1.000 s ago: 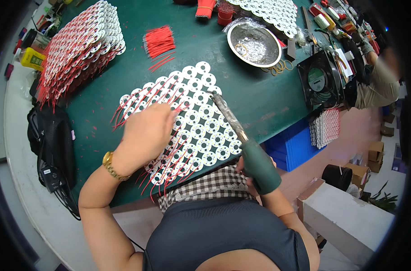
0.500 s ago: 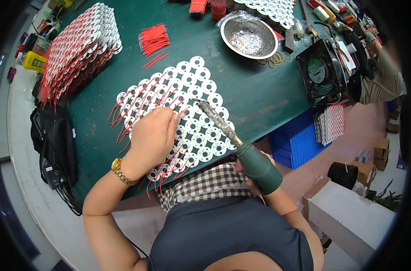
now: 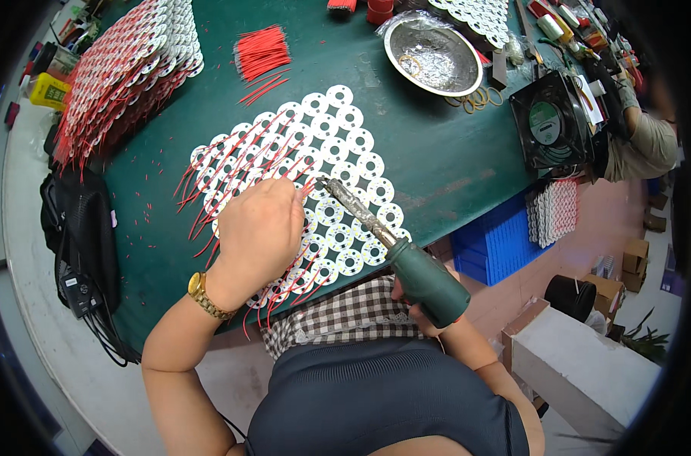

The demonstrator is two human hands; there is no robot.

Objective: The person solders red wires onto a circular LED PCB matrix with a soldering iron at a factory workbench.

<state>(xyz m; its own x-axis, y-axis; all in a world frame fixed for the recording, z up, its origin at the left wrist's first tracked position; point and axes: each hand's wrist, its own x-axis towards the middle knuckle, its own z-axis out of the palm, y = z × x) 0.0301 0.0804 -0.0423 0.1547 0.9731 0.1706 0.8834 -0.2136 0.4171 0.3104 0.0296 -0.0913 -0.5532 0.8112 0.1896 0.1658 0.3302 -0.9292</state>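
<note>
A panel of round white circuit boards (image 3: pixel 350 261) lies on the green table, with red wires (image 3: pixel 231 163) attached across its left part. Above the panel's middle, my left hand (image 3: pixel 260 224) is closed in a pinch on a thin red wire, whose end shows by the fingertips. My right hand (image 3: pixel 421 319) is wrapped round the green handle of a soldering iron (image 3: pixel 429 285), which hides most of its fingers. The iron slants up and left. Its crusted metal barrel ends in a tip beside the left fingertips, over one of the discs.
A tall stack of wired panels (image 3: pixel 133 68) stands at far left, near a bundle of red wires (image 3: pixel 262 53). Toward the back right are a metal bowl (image 3: pixel 463 67), rubber bands (image 3: pixel 475 100) and a black fan (image 3: pixel 547 121). A blue crate (image 3: pixel 490 243) sits below the table edge.
The view has shifted slightly. The iron's tip has come down and left, closer to my left fingertips and the panel. Both hands keep their grip.
</note>
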